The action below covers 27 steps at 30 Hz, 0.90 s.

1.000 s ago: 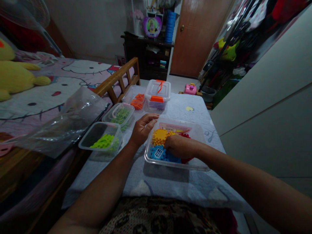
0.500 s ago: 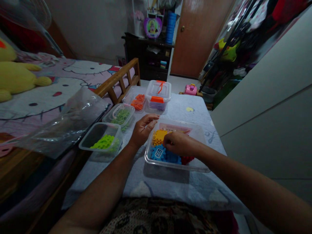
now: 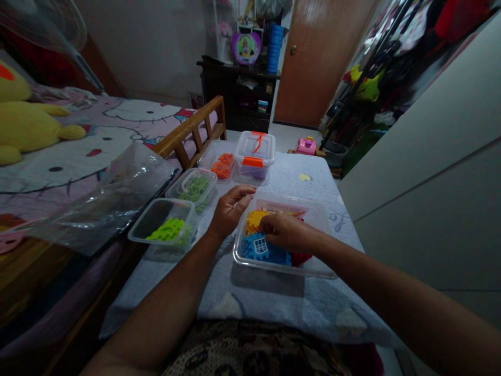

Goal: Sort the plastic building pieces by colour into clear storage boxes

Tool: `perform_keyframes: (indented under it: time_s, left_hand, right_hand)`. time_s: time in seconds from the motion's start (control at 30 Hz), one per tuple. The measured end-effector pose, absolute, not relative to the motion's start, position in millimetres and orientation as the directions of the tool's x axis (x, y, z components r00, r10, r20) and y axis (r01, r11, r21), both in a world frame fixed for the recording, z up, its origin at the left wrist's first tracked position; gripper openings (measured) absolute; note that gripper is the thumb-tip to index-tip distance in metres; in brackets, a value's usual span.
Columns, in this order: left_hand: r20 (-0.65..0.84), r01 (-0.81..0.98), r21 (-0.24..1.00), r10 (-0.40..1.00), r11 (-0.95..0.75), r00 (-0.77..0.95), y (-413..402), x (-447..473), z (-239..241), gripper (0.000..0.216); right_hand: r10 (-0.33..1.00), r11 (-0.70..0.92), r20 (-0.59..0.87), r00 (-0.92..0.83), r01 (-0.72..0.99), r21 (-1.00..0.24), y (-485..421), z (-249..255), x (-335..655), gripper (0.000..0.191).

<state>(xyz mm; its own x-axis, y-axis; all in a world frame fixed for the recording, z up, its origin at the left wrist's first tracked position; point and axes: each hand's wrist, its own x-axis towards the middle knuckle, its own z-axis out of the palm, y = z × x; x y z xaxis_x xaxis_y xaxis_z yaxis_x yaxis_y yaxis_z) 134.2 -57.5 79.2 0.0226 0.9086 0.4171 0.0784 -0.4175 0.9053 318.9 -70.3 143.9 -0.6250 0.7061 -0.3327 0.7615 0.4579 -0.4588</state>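
Note:
A clear plastic tray [image 3: 313, 267] in front of me holds yellow pieces [image 3: 254, 219], blue pieces [image 3: 261, 249] and red pieces [image 3: 301, 258]. My right hand [image 3: 285, 232] is inside the tray, knuckles up, fingers curled down onto the pieces at the yellow and blue ones; what they grip is hidden. My left hand [image 3: 230, 209] rests against the tray's left rim, fingers bent and apart, holding nothing I can see.
On the left stand clear tubs with lime green pieces [image 3: 169, 228], darker green pieces [image 3: 195, 187] and orange pieces [image 3: 222, 165], and a lidded box with an orange latch [image 3: 254, 152]. A plastic bag [image 3: 113, 196] lies by the wooden bed rail [image 3: 188, 129]. A white wall [image 3: 422, 156] is at right.
My right hand slid left and a little away from me across the tray, off the blue and red pieces toward the yellow ones. My left hand stayed at the rim.

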Motion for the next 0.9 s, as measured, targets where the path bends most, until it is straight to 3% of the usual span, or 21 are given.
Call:
perform_keyframes:
  time_s: [0.23, 0.7, 0.8, 0.9]
  left_hand:
    - [0.428, 0.08, 0.9, 0.903, -0.429, 0.03, -58, 134, 78, 0.023]
    - [0.426, 0.083, 0.9, 0.904, -0.427, 0.028, -57, 134, 78, 0.024]
    - [0.425, 0.089, 0.9, 0.905, -0.426, 0.026, -57, 134, 78, 0.024]
    - [0.414, 0.092, 0.905, 0.91, -0.414, 0.022, -58, 134, 78, 0.025]
  right_hand:
    - [0.705, 0.477, -0.355, -0.614, 0.781, -0.404, -73, 144, 321, 0.025]
    - [0.761, 0.404, -0.329, -0.559, 0.805, -0.433, -70, 167, 327, 0.025]
    - [0.828, 0.366, -0.222, -0.514, 0.797, -0.48, -71, 188, 348, 0.023]
    - [0.931, 0.297, 0.027, -0.363, 0.716, -0.631, -76, 197, 380, 0.02]
